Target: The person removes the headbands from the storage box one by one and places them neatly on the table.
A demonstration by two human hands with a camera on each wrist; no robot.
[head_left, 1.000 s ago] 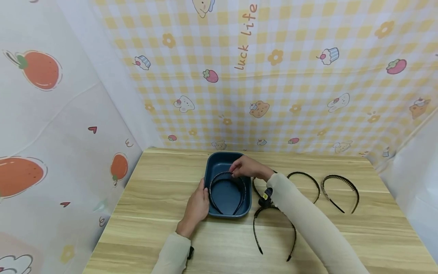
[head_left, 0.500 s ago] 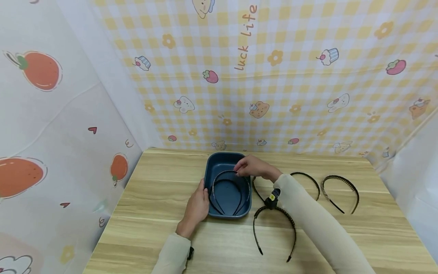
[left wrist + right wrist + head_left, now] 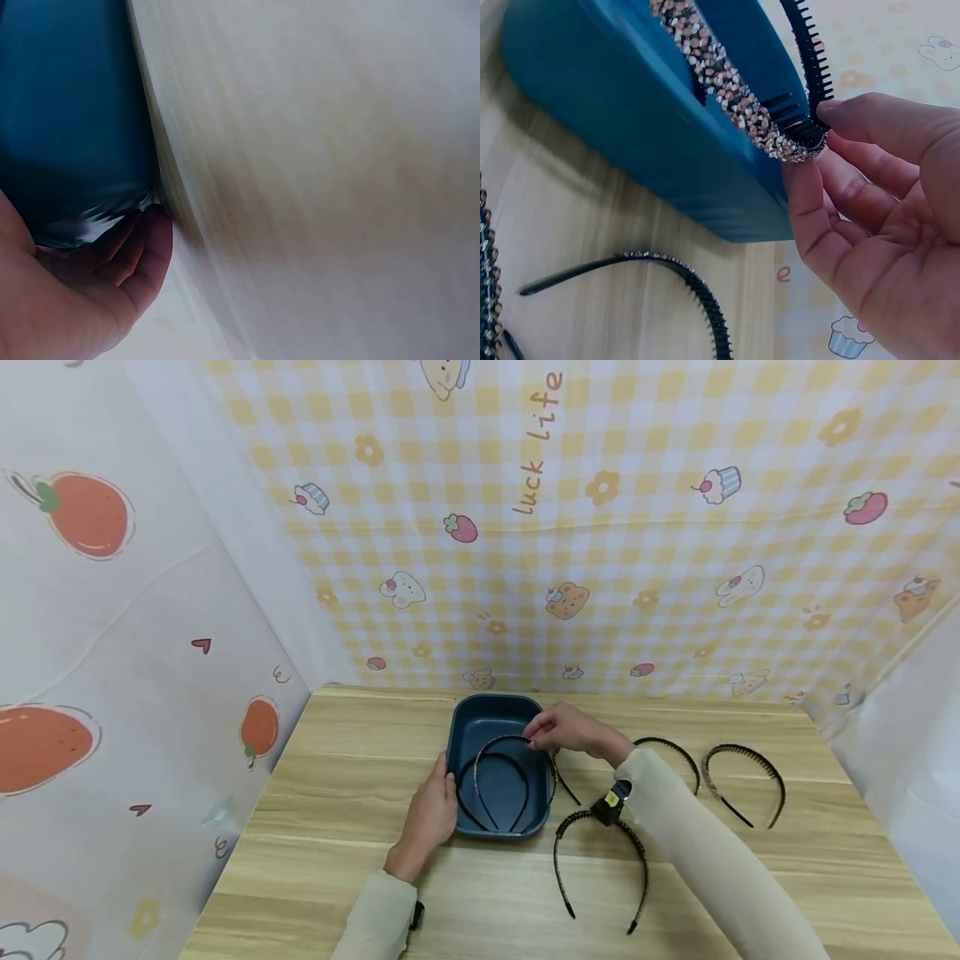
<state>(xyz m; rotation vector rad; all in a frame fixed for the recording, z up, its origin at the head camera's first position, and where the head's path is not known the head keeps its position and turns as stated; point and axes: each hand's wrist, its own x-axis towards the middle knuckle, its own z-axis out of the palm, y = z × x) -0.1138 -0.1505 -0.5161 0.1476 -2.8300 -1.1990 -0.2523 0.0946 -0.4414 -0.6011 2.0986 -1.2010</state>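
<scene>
pinching a headband [image 3: 739,101], right grip [image 3: 573,729]; checked cloth [image 3: 637,543] behind, lettered "luck life"

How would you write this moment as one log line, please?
left grip: holds blue bin; right grip: pinches studded headband over bin; second headband: in bin; other headbands: on table

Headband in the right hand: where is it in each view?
Head: held headband below centre, at the blue bin, pinched by the right hand.
Left wrist: not in it.
Right wrist: held headband upper middle, cut off by the top edge.
Shared landmark: blue bin, upper left in left wrist.
</scene>
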